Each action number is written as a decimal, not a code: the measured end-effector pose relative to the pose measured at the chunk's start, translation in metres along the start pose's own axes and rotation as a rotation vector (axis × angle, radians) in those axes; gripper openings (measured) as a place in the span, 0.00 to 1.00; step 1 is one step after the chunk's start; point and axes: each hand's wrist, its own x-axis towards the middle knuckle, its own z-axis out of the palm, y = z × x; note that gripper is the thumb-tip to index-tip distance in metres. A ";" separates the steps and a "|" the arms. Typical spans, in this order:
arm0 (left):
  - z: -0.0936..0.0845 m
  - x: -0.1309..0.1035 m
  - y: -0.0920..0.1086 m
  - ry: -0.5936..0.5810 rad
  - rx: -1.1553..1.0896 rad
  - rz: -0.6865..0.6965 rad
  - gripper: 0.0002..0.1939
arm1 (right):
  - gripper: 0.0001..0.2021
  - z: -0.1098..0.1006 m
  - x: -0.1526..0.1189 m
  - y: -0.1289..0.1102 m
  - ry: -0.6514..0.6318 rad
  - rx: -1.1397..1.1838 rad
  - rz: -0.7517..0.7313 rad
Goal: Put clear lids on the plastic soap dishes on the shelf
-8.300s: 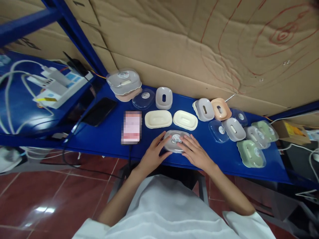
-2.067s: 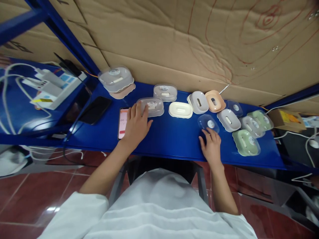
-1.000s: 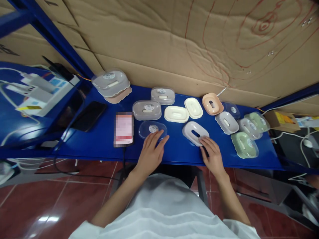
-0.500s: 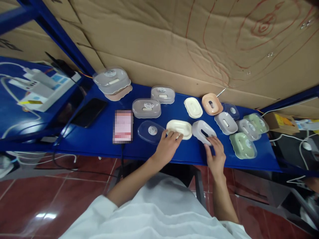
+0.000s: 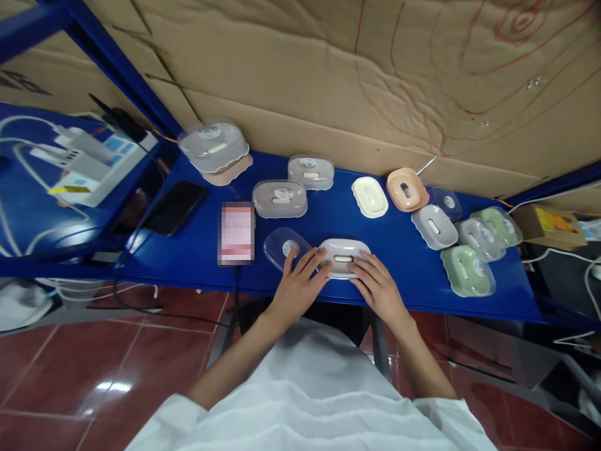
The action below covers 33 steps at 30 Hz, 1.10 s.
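Note:
In front of me a pale grey-lilac oval tray (image 5: 346, 249) with a slot lies over the cream base, of which only a little shows through the slot and along the edge. My left hand (image 5: 300, 279) touches its left end, fingers spread, the outer ones over a clear lid (image 5: 280, 245) with a round sticker. At the right end my right hand (image 5: 378, 285) rests its fingertips on the tray, fingers bent. Both hands seem to hold the tray between them.
Behind stand two lidded grey dishes (image 5: 280, 199), a cream dish (image 5: 370, 197) and an orange dish (image 5: 406, 189). Grey and green dishes (image 5: 468, 271) cluster at the right. A screen device (image 5: 236, 233), a black phone (image 5: 174, 207) and a power strip (image 5: 91, 169) lie left.
My right hand has brought the grey tray leftward from beside the cream base onto it. My left hand has shifted to the tray's left end with fingers spread.

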 end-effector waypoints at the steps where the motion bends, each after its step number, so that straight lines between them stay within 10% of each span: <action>1: 0.001 0.001 0.000 -0.004 -0.011 0.007 0.14 | 0.21 -0.001 -0.001 0.001 -0.008 -0.015 -0.006; 8: -0.009 -0.003 -0.004 -0.036 -0.071 0.048 0.20 | 0.23 0.001 -0.011 0.001 -0.039 -0.012 -0.014; 15: -0.040 -0.019 -0.054 -0.189 -0.017 -0.170 0.33 | 0.19 0.003 -0.018 0.004 0.068 -0.051 0.116; 22: -0.025 -0.006 -0.045 0.164 -0.140 -0.267 0.13 | 0.20 0.009 -0.009 -0.003 0.062 0.001 0.140; 33: -0.014 0.007 -0.029 0.001 -0.300 0.112 0.20 | 0.43 0.016 -0.003 -0.010 0.082 0.058 0.169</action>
